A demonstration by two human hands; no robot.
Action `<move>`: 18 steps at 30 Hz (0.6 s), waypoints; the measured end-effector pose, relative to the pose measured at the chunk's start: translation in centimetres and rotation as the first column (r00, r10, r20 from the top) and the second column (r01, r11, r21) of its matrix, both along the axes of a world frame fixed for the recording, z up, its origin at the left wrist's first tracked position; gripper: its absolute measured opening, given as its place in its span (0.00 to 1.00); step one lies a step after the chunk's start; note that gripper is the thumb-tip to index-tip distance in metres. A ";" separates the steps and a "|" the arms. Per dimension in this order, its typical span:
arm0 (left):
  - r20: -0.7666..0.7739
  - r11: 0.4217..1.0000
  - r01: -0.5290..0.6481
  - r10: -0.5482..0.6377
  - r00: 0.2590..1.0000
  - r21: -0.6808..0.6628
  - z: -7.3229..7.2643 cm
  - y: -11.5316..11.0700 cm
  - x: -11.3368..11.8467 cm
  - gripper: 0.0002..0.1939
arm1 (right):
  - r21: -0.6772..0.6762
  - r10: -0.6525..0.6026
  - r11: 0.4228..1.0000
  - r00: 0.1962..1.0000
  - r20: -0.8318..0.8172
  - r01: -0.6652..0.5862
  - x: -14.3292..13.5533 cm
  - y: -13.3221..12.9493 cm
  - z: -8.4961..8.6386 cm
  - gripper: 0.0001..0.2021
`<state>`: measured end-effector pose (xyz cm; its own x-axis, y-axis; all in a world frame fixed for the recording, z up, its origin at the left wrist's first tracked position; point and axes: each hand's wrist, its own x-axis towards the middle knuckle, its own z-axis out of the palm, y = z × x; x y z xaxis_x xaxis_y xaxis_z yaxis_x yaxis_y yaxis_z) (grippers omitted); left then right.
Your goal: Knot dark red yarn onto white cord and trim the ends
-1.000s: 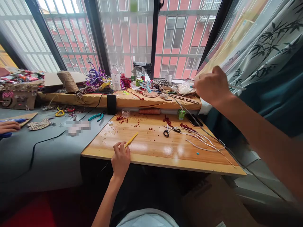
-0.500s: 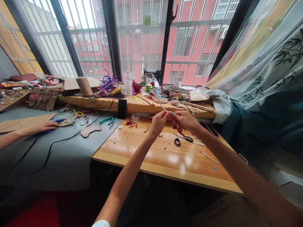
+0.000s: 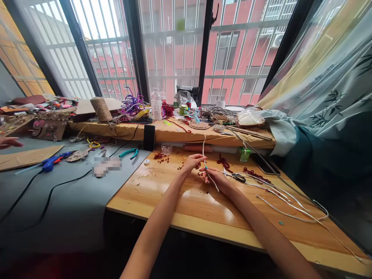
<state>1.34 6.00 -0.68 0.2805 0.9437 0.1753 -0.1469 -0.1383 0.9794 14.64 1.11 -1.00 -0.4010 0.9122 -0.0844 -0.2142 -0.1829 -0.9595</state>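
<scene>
A short white cord runs through both hands over the wooden table, one end standing up and the other slanting down to the right. My left hand pinches its upper part between thumb and fingertips. Just below, my right hand closes on the cord beside a small blue bead-like piece; whether the cord passes through that piece is too small to tell. Black-handled scissors lie right of my right hand, partly under white cords. A similar blue piece rests nearer the front edge.
Dark red cord bits, a clear round container, a green box and a phone lie toward the back. On the grey table are teal pliers and a blue glue gun. Another person's hand shows far left.
Both hands have moved down toward the table, and the cord's lower end now hangs in view. The other person's hand has drawn back left, off the glue gun.
</scene>
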 end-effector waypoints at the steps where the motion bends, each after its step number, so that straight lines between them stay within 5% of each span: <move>1: -0.007 1.000 0.017 -0.017 1.000 -0.005 -0.1 0.1 -0.2 0.19 | -0.010 0.000 1.000 1.000 -0.012 0.000 0.2 0.0 0.0 0.06; 8: -0.072 0.999 0.050 -0.049 0.996 0.009 -0.7 0.2 -0.5 0.18 | -0.068 0.037 0.997 0.998 -0.044 -0.040 0.6 0.0 0.1 0.07; 14: -0.150 0.996 -0.014 0.027 0.988 0.088 -0.4 -0.1 -0.2 0.15 | -0.131 -0.024 0.991 0.998 -0.054 0.017 0.8 -0.1 0.4 0.23; 18: -0.184 0.991 -0.014 0.038 0.982 0.131 0.2 -0.6 -0.2 0.16 | -0.122 -0.009 0.993 0.999 -0.044 0.004 0.8 -0.3 0.4 0.11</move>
